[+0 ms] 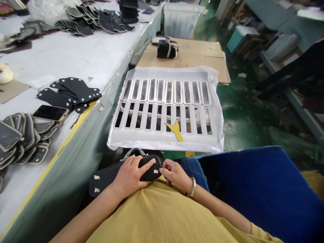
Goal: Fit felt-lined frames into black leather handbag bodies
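Note:
Against my body lies a long black panel (108,175) with rounded ends and small white tabs near its corners. My left hand (131,173) presses over it, fingers spread across its top and thumb on the near side. At the panel's right end my right hand (174,172) is curled, thumb and forefinger pinched at the edge. What sits in that pinch is too small to make out. Behind the panel shows part of another black piece (159,156), with a clear strap (134,151) looping up beside my left fingers.
Ahead stands a white slotted tray (164,136) with a row of grey plates (169,91) and a yellow cutout (175,130). Left, a table (76,57) carries black panels (73,89), a phone (51,112) and grey-faced pieces (24,138). A blue bin (253,189) stands right.

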The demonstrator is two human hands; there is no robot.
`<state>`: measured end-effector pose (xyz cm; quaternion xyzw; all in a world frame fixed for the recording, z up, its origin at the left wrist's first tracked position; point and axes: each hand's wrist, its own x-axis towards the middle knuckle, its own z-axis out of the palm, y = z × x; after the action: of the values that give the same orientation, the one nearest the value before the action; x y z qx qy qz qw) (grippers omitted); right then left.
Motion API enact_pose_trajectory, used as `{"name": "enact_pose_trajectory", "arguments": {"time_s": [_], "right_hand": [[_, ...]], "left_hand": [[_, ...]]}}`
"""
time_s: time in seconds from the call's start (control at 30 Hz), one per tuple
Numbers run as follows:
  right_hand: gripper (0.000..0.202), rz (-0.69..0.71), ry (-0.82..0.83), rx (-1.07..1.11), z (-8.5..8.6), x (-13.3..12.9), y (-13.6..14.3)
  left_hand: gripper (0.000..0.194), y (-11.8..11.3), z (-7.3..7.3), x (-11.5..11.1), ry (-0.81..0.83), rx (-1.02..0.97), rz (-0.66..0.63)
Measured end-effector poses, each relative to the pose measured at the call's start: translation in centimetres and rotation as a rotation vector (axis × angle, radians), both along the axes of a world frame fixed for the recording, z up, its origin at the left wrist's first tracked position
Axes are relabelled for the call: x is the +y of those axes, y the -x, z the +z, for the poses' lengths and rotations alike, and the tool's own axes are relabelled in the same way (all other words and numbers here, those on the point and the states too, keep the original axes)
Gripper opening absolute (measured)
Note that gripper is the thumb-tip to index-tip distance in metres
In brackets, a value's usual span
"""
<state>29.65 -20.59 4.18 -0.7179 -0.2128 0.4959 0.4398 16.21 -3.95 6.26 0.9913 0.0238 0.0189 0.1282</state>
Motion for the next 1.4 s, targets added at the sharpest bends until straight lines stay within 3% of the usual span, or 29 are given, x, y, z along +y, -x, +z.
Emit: {"name": "enact_pose_trajectory", "arguments": {"time_s": [0.1,0.17,0.3,0.5,0.73,0.87,1.13,1.4], "right_hand": [[0.024,0.0,-0.009,0.221,-0.2,0.0,-0.9],[0.028,-0.094,-0.046,0.332,-0.4,-0.2,-1.6],[0.029,-0.275,-0.065,0.315,-0.1,-0.5,-2.3],[0.032,-0.08,-0.034,-0.051,1.5,0.2,-0.7],[0.028,0.165,0.131,-0.543,3.6,1.3,-0.2],[0.03,0.2,0.176,-0.481,4.0,1.7,0.0],[0.03,0.167,0.088,-0.572,2.5,1.8,0.4],[0.031,0.159,0.119,-0.569,2.4,2.0,0.2]], "left_hand": [[0.078,0.0,-0.1,-0.1,0.022,-0.016,0.024],[0.088,0.0,-0.3,-0.2,0.042,-0.03,0.049],[0.08,-0.2,-0.6,-0.4,0.015,-0.052,0.056],[0.07,-0.2,-0.9,-1.1,-0.043,-0.039,0.075],[0.072,0.1,-0.7,-1.4,-0.093,-0.016,0.081],[0.071,0.2,-0.8,-1.3,-0.043,-0.073,0.09],[0.073,0.2,-1.3,-1.1,0.01,-0.061,0.097],[0.076,0.1,-0.9,-0.9,0.059,-0.049,0.078]]}}
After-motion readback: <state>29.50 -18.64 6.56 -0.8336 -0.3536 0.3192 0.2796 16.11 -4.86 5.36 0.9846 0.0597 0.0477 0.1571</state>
